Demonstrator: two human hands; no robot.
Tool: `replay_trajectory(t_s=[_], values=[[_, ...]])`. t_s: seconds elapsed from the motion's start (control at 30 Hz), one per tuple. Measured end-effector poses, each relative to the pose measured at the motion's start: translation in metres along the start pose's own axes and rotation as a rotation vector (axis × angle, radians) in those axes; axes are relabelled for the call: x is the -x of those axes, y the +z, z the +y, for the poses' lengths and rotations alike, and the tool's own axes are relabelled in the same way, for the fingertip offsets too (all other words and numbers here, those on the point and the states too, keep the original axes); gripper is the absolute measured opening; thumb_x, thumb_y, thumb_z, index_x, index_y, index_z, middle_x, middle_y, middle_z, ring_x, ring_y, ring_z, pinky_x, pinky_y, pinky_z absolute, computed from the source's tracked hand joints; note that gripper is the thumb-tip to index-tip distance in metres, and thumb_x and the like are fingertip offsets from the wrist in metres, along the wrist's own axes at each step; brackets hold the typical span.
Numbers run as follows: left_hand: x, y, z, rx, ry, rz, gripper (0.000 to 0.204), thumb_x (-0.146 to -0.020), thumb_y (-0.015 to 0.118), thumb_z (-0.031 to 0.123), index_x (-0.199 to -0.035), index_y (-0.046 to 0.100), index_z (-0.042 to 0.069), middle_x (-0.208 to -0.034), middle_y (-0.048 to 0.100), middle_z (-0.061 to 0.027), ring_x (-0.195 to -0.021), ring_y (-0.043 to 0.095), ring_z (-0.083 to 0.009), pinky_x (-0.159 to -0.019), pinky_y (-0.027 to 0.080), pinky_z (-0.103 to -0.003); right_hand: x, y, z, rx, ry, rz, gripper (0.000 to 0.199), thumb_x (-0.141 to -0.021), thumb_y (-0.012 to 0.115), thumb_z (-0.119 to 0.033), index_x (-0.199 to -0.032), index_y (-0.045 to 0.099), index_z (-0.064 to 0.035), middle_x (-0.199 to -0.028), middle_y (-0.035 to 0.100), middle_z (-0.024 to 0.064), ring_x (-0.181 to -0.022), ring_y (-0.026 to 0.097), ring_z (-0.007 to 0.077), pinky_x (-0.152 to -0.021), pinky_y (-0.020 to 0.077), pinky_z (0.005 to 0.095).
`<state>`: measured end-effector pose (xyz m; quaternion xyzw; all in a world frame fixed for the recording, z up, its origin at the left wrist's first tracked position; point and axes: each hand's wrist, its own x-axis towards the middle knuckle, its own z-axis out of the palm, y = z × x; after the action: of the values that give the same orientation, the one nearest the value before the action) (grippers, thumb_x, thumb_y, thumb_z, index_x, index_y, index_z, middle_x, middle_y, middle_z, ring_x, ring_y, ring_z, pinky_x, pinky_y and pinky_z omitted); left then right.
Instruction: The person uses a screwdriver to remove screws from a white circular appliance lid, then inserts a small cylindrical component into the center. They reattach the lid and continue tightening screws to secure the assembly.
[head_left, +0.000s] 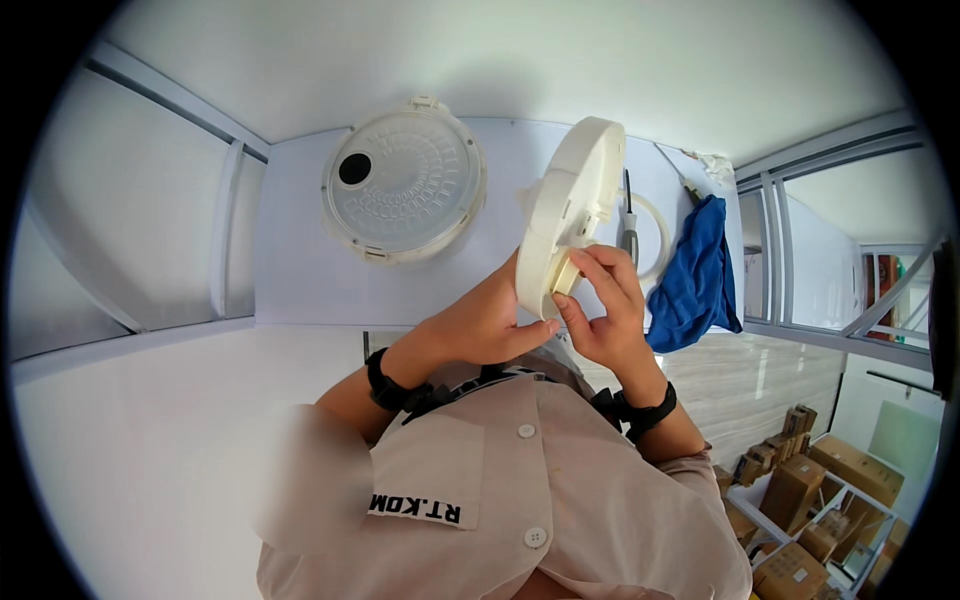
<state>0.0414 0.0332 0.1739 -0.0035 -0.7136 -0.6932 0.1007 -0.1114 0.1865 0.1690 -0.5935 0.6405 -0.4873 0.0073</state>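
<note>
A round white plastic lid-like part is held up on edge above the near side of the table. My left hand supports it from the left and below. The thumb stretches along its lower end, and the other fingers are hidden behind the part. At the lower right rim, my right hand pinches a small pale yellow piece between thumb and fingers. That piece sits against the white part; whether it is fixed there I cannot tell.
Left on the white table lies a round white appliance part with a dimpled translucent cover and a black disc. To the right are a grey-handled screwdriver, a white ring, a thin-shafted tool and a blue cloth. Cardboard boxes stand lower right.
</note>
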Motion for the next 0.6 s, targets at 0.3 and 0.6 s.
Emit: replay_trajectory(t_s=[0.3,0.6], values=[[0.001,0.008,-0.007,0.173,0.086,0.078,0.061,-0.091,0.069,0.006,-0.148,0.049,0.000,-0.142,0.059,-0.0133,-0.131,0.057,-0.0236,-0.109,0.046,-0.041,-0.009,-0.009,-0.019,-0.014,0.062,0.046,0.055,-0.075,0.082,0.002,-0.128,0.069,0.0028,-0.117,0.061,0.0188,-0.098,0.065,0.0317,-0.082,0.0558,0.0373],[0.000,0.005,-0.011,0.086,0.118,0.052,0.059,-0.091,0.068,0.005,-0.147,0.051,0.001,-0.140,0.061,-0.0122,-0.129,0.058,-0.0237,-0.109,0.046,-0.041,-0.015,-0.014,-0.024,0.112,0.001,-0.081,0.057,-0.079,0.081,0.001,-0.133,0.066,0.0017,-0.116,0.061,0.0191,-0.093,0.065,0.0333,-0.081,0.0569,0.0396]])
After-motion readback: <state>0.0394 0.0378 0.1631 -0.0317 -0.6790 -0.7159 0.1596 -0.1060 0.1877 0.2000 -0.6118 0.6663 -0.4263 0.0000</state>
